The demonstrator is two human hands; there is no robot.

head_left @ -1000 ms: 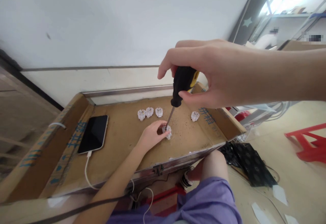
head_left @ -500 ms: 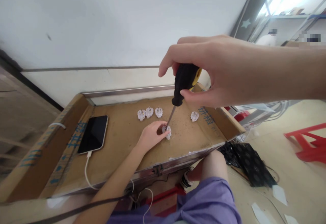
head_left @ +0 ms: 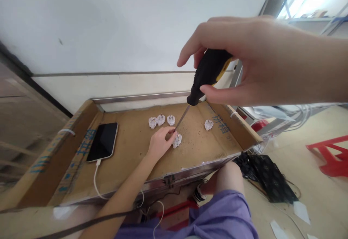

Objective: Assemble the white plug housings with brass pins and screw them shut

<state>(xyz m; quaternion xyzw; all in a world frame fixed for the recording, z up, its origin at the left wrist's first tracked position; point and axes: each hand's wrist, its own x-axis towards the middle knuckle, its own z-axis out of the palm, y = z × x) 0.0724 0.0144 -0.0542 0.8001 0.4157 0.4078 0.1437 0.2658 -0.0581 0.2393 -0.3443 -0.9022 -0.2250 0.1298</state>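
Observation:
My right hand [head_left: 239,57] is wrapped round the black and yellow handle of a screwdriver [head_left: 210,73], whose shaft slants down and left. Its tip meets the fingertips of my left hand [head_left: 161,143], which are pinched together. What they pinch at the tip is too small to make out. Right beside those fingertips a white plug piece with metal pins [head_left: 177,140] lies on the cardboard, partly covered by the thumb. Behind it sit a left plug piece [head_left: 152,122], a middle one [head_left: 161,119] and a right one [head_left: 170,119]. Another plug piece [head_left: 208,124] lies farther right.
A cardboard tray [head_left: 130,148] with raised sides covers the work surface. On its left lies a phone [head_left: 102,142] with a white cable [head_left: 95,181]. A white wall rises behind. Black trays [head_left: 272,177] and a red stool [head_left: 334,155] stand on the floor at right.
The screwdriver has risen, its tip lifting off the plug piece to the left fingertips. My right hand has moved up and right. My left fingers have shifted slightly up off the plug piece.

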